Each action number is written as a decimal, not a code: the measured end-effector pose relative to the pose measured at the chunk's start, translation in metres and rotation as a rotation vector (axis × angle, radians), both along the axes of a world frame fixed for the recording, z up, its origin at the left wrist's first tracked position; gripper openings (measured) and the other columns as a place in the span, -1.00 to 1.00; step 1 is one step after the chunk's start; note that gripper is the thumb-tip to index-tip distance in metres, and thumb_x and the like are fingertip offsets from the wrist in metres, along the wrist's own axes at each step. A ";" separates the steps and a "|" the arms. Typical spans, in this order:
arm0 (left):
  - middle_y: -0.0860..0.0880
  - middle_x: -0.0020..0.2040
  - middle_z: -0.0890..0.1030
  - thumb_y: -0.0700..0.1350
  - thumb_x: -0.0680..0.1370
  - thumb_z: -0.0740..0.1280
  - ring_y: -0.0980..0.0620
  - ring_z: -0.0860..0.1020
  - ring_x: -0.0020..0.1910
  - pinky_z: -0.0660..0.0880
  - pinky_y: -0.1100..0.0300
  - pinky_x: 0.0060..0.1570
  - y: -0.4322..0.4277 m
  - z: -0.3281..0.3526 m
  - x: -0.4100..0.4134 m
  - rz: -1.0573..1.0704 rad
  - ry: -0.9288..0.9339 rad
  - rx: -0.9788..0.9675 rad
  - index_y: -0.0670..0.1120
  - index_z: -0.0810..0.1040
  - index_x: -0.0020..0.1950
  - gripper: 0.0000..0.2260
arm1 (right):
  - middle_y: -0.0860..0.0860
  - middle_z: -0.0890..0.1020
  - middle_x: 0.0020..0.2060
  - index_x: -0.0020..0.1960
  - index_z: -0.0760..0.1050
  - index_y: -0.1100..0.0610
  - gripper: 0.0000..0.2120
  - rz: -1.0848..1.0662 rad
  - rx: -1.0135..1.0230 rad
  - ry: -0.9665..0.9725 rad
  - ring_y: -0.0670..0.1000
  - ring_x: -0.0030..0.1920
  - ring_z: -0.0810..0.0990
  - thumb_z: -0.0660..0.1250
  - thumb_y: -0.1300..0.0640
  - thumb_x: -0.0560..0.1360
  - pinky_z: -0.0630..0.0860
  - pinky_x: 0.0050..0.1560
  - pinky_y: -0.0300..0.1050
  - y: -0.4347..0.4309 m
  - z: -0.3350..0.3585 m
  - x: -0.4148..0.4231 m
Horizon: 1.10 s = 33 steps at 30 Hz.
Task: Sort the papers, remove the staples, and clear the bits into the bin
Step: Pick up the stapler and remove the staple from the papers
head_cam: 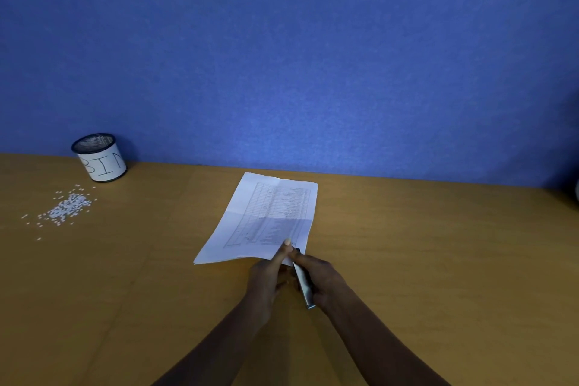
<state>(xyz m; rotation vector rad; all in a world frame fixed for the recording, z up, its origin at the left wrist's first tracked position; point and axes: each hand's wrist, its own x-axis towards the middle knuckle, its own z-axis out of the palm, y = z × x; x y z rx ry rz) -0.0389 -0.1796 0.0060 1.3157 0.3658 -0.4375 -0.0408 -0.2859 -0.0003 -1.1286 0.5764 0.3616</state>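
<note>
- Two broad surfaces fill our view: a blue fabric partition (282, 41) rising at the back, and a wooden desk (438, 260) running beneath it.
- Next in size are our forearms, reaching in from the bottom edge and meeting near the middle of the desk.
- We see the papers (263, 216), a printed table on the top sheet, lying flat and angled, with their far end close to the partition and their near right corner under our hands.
- Our left hand (266, 279) pinches that near corner, its thumb pressed on top of the sheet and the other fingers curled below.
- Our right hand (319, 279) is clamped around a slim metal staple remover (303, 282), whose tip touches the same corner just beside the left thumb.
- A mesh cup labelled BIN (99, 157) stands upright at the far left, against the partition and well apart from the papers.
- Smallest of all, a scatter of white paper bits (67, 205) lies on the desk just in front of the bin, outside it.
</note>
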 end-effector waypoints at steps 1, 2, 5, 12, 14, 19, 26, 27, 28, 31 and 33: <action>-0.12 0.04 0.66 0.12 0.41 0.39 -0.08 0.60 0.05 0.53 0.02 0.08 -0.002 0.000 -0.002 -0.038 0.008 -0.029 -0.12 0.55 0.16 -0.57 | 0.22 0.67 -0.16 0.06 0.56 0.37 -0.39 -0.012 -0.024 0.002 0.13 -0.18 0.67 0.59 0.01 0.18 0.61 -0.15 -0.05 0.002 0.001 0.000; -0.14 0.04 0.66 0.08 0.41 0.41 -0.08 0.61 0.05 0.52 0.00 0.11 -0.004 0.001 -0.004 -0.049 0.005 -0.055 -0.15 0.56 0.15 -0.58 | 0.24 0.67 -0.08 0.06 0.57 0.36 -0.27 -0.024 -0.028 -0.002 0.17 -0.07 0.67 0.64 -0.04 0.04 0.61 -0.01 0.02 0.004 0.002 -0.001; -0.17 0.04 0.65 -0.10 0.40 0.46 -0.10 0.62 0.03 0.52 -0.01 0.13 -0.006 0.002 -0.006 0.008 -0.025 -0.100 -0.20 0.57 0.12 -0.65 | 0.22 0.67 -0.02 0.04 0.59 0.31 -0.10 -0.029 -0.019 -0.026 0.18 0.02 0.66 0.68 -0.11 -0.20 0.54 0.16 0.12 0.007 -0.001 -0.001; -0.18 0.02 0.65 -0.18 0.40 0.46 -0.14 0.62 0.02 0.55 -0.01 0.07 -0.004 0.006 -0.004 0.026 -0.046 -0.113 -0.15 0.58 0.01 -0.79 | 0.27 0.67 -0.03 0.03 0.58 0.37 -0.35 -0.031 0.023 -0.073 0.20 0.00 0.66 0.61 0.06 0.03 0.58 0.06 0.06 0.004 0.003 -0.006; -0.18 0.01 0.65 -0.19 0.41 0.45 -0.14 0.61 0.01 0.56 0.02 0.02 -0.004 0.007 -0.004 0.041 -0.049 -0.114 -0.16 0.58 0.02 -0.79 | 0.27 0.66 -0.01 0.04 0.57 0.37 -0.43 -0.030 0.029 -0.081 0.20 0.01 0.65 0.58 0.10 0.13 0.59 0.03 0.03 0.004 0.003 -0.005; -0.20 0.02 0.64 -0.20 0.41 0.45 -0.16 0.61 0.01 0.57 0.06 -0.02 -0.004 0.008 -0.004 0.059 -0.047 -0.125 -0.20 0.57 0.05 -0.76 | 0.26 0.67 -0.04 0.04 0.58 0.35 -0.25 -0.049 0.024 -0.071 0.20 0.00 0.66 0.65 0.04 -0.07 0.55 0.13 0.11 0.006 0.002 -0.004; -0.17 0.00 0.64 -0.20 0.41 0.45 -0.13 0.61 -0.01 0.56 0.03 0.03 -0.003 0.009 -0.005 0.067 -0.065 -0.116 -0.12 0.57 -0.04 -0.84 | 0.25 0.67 -0.04 0.05 0.57 0.35 -0.37 -0.046 0.026 -0.057 0.18 -0.01 0.66 0.61 0.08 0.06 0.58 0.07 0.05 0.006 0.002 -0.002; -0.16 0.00 0.64 -0.20 0.40 0.45 -0.13 0.61 -0.01 0.56 0.03 0.02 -0.004 0.009 -0.005 0.073 -0.065 -0.111 -0.12 0.56 -0.03 -0.83 | 0.24 0.67 -0.05 0.04 0.57 0.35 -0.41 -0.046 0.022 -0.051 0.17 -0.03 0.66 0.60 0.09 0.10 0.60 0.02 0.01 0.006 0.003 -0.002; -0.16 -0.01 0.64 -0.20 0.40 0.45 -0.13 0.61 -0.01 0.56 0.04 0.02 -0.004 0.009 -0.004 0.078 -0.064 -0.109 -0.13 0.56 -0.03 -0.82 | 0.24 0.68 -0.06 0.04 0.57 0.34 -0.45 -0.047 0.020 -0.048 0.16 -0.05 0.67 0.59 0.10 0.13 0.61 -0.05 -0.02 0.006 0.004 -0.003; -0.16 -0.02 0.64 -0.20 0.41 0.45 -0.12 0.61 -0.02 0.57 0.07 -0.03 -0.005 0.009 -0.004 0.080 -0.067 -0.110 -0.11 0.56 -0.07 -0.86 | 0.23 0.68 -0.07 0.05 0.57 0.35 -0.55 -0.058 0.014 -0.042 0.14 -0.10 0.67 0.55 0.14 0.25 0.59 -0.16 -0.09 0.005 0.006 -0.003; -0.16 -0.02 0.64 -0.20 0.41 0.45 -0.12 0.61 -0.03 0.57 0.08 -0.04 -0.006 0.010 -0.003 0.077 -0.073 -0.114 -0.10 0.56 -0.07 -0.87 | 0.23 0.67 -0.07 0.05 0.56 0.36 -0.57 -0.070 0.011 -0.043 0.14 -0.12 0.66 0.54 0.15 0.28 0.58 -0.20 -0.11 0.006 0.006 -0.003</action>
